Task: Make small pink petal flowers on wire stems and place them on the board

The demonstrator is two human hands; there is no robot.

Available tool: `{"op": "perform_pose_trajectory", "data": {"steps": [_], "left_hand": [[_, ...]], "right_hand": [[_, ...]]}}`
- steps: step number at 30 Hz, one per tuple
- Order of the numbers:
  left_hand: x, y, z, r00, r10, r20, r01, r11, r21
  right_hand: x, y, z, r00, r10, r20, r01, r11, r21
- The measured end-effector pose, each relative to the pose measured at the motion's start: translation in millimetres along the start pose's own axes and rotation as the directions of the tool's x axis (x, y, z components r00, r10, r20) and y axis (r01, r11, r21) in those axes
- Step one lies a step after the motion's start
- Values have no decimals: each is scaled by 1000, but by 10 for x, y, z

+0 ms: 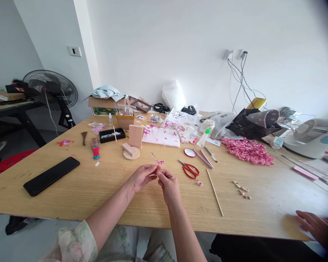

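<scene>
Between my two hands, over the front middle of the wooden table, is a small pink artificial flower [159, 162] with thin petals. My left hand [143, 177] pinches its lower part between thumb and fingertips. From the other side my right hand [168, 183] pinches the same low part; its fingers are curled and touch the left fingertips. What lies right between the fingertips is mostly hidden. To the right of my hands are red-handled scissors [190, 170] with a small bead piece [198, 183] beside them. Behind stands a white foam block [164, 140] bearing several similar pink flowers.
At left lie a black phone [51, 176], a red-blue brush [95, 148] and a black tray [112, 135]. Wooden blocks [136, 136] stand behind my hands. A wooden stick [214, 193], tweezers [204, 158] and a pink bead heap [247, 151] lie right. Another person's hand [313, 223] rests at the right edge.
</scene>
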State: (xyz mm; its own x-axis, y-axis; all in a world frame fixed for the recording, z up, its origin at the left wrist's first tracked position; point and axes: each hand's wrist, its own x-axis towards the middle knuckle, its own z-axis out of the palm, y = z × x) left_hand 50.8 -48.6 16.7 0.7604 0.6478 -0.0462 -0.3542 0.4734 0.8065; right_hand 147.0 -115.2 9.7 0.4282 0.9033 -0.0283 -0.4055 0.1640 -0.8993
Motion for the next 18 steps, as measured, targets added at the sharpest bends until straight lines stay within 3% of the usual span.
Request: {"op": "perform_pose_trajectory", "data": {"steps": [3, 6, 10, 14, 18], "left_hand": [[-3, 19, 39, 999, 47, 3, -47, 994, 99], [14, 20, 77, 993, 104, -60, -93, 981, 170], [50, -15, 71, 965, 207, -161, -164, 955, 247], [87, -48, 58, 951, 245, -190, -195, 948, 251], [113, -65, 93, 935, 271, -227, -232, 955, 182]], "right_hand": [[-14, -9, 11, 1000, 14, 28, -15, 1000, 14], [-17, 5, 22, 999, 9, 38, -8, 1000, -21], [15, 52, 22, 998, -56, -11, 53, 977, -207], [43, 86, 33, 971, -234, -39, 188, 859, -476], [36, 85, 56, 930, -365, -38, 271, 752, -600]]}}
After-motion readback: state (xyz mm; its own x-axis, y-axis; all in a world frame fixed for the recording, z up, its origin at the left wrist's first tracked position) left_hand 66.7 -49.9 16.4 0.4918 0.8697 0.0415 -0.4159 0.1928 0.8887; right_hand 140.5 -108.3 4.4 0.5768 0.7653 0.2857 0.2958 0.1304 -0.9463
